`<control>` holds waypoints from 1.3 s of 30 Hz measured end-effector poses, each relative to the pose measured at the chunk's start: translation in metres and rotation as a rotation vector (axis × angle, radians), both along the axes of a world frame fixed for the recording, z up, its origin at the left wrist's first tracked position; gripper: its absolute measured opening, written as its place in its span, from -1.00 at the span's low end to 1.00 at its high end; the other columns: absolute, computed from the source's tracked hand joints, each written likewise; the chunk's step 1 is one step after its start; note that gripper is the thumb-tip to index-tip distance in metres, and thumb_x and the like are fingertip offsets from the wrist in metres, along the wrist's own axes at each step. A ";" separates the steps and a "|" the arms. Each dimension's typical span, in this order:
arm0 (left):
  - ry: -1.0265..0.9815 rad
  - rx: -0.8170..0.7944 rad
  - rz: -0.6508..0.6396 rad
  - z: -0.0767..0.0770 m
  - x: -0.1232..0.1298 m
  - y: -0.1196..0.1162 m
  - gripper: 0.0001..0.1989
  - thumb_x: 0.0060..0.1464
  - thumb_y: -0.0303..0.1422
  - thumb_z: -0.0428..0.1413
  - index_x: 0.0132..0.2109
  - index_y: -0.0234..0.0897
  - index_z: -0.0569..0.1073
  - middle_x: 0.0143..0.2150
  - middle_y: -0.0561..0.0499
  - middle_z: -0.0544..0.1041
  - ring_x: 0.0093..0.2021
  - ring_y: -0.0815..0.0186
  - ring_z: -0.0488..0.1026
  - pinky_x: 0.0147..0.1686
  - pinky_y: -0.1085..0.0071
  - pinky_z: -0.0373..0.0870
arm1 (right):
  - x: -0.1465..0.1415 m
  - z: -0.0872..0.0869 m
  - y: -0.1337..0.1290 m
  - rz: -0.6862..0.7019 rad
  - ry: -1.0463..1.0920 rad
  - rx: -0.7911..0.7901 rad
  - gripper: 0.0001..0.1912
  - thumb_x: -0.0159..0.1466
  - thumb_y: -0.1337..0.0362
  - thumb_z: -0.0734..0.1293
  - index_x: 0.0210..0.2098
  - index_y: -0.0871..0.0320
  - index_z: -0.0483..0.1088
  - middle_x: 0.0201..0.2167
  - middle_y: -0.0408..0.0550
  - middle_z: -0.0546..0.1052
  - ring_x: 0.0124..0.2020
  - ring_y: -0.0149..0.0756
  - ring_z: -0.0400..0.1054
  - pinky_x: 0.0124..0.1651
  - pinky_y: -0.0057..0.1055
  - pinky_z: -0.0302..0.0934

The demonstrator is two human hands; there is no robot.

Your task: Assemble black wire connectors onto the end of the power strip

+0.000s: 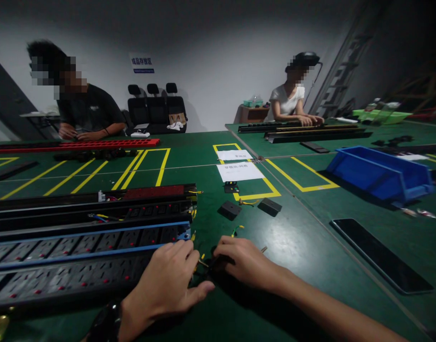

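My left hand [168, 278], with a dark watch on the wrist, lies over the right end of the nearest black power strip [71, 278]. Its fingers curl over the strip's end and its thumb points right. Close by, my right hand [235, 259] has its fingers pinched together around a small dark part [212, 265], mostly hidden. Yellow wire ends [202, 257] show between the two hands. Behind the nearest strip lies a blue-edged power strip [92, 244] with a row of sockets. A green-yellow wire [236, 231] lies just beyond my right hand.
Two black caps [229, 210] [269, 206] and paper sheets [239, 172] lie ahead. More dark strips [157, 209] are at left. A phone [380, 254] and a blue bin [382, 173] occupy the right. Two people [92, 111] [289, 102] work across the table.
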State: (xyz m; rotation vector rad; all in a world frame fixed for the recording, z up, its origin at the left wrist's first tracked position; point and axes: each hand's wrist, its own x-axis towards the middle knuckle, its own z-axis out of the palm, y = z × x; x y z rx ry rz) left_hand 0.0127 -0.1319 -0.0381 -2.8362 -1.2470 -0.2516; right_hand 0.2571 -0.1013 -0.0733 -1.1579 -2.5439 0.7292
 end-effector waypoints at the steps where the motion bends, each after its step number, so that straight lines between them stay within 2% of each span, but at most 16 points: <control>1: 0.001 0.006 -0.002 0.000 0.000 0.000 -0.56 0.32 0.06 0.08 -0.23 -0.26 0.50 -0.24 -0.10 0.54 -0.23 0.08 0.47 -0.25 0.24 0.34 | -0.003 -0.002 -0.001 -0.017 -0.010 0.019 -0.60 0.25 0.55 0.34 -0.02 0.06 0.60 -0.11 -0.08 0.59 -0.17 -0.29 0.48 -0.15 -0.44 0.20; 4: 0.015 0.039 -0.003 0.000 0.001 -0.001 -0.63 0.29 -0.01 0.14 -0.24 -0.25 0.48 -0.26 -0.09 0.53 -0.24 0.09 0.47 -0.26 0.24 0.32 | -0.011 -0.004 -0.003 -0.064 -0.035 0.071 -0.62 0.31 0.51 0.34 0.04 0.07 0.57 -0.09 -0.06 0.60 -0.16 -0.28 0.50 -0.19 -0.43 0.18; 9: 0.049 0.101 0.000 -0.004 0.003 -0.001 -0.86 0.26 -0.29 0.14 -0.27 -0.23 0.45 -0.27 -0.06 0.52 -0.26 0.12 0.46 -0.29 0.25 0.29 | -0.021 -0.005 -0.006 -0.129 -0.066 0.129 -0.82 0.45 0.30 0.37 0.02 0.07 0.55 -0.13 -0.08 0.61 -0.21 -0.27 0.51 -0.26 -0.41 0.13; 14: 0.079 0.112 -0.001 -0.005 0.004 0.000 -0.90 0.23 -0.42 0.10 -0.29 -0.20 0.43 -0.28 -0.05 0.52 -0.29 0.13 0.45 -0.31 0.23 0.28 | -0.027 -0.006 -0.007 -0.148 -0.120 0.176 -0.88 0.47 0.21 0.40 -0.06 0.08 0.55 -0.18 -0.09 0.62 -0.24 -0.25 0.52 -0.32 -0.38 0.07; 24: 0.070 0.113 -0.001 -0.005 0.003 0.000 -0.90 0.23 -0.43 0.09 -0.29 -0.19 0.43 -0.29 -0.02 0.53 -0.30 0.15 0.45 -0.32 0.23 0.27 | -0.025 -0.009 -0.008 -0.151 -0.122 0.206 -0.89 0.46 0.21 0.41 -0.08 0.08 0.54 -0.20 -0.10 0.64 -0.29 -0.26 0.52 -0.35 -0.37 0.00; 28: 0.050 0.105 -0.007 -0.004 0.003 0.000 -0.89 0.23 -0.44 0.09 -0.29 -0.19 0.43 -0.30 -0.01 0.52 -0.30 0.14 0.45 -0.32 0.23 0.27 | -0.020 -0.012 -0.009 -0.132 -0.100 0.222 -0.91 0.47 0.26 0.37 -0.07 0.08 0.53 -0.23 -0.10 0.66 -0.27 -0.26 0.53 -0.34 -0.37 0.01; 39: 0.057 0.060 0.002 -0.002 0.004 0.000 -0.89 0.27 -0.42 0.09 -0.27 -0.19 0.44 -0.28 -0.03 0.54 -0.28 0.11 0.46 -0.31 0.20 0.29 | -0.009 -0.014 -0.010 0.030 -0.121 0.315 -0.88 0.46 0.29 0.34 -0.16 0.13 0.54 -0.35 -0.11 0.64 -0.44 -0.34 0.42 -0.40 -0.31 -0.13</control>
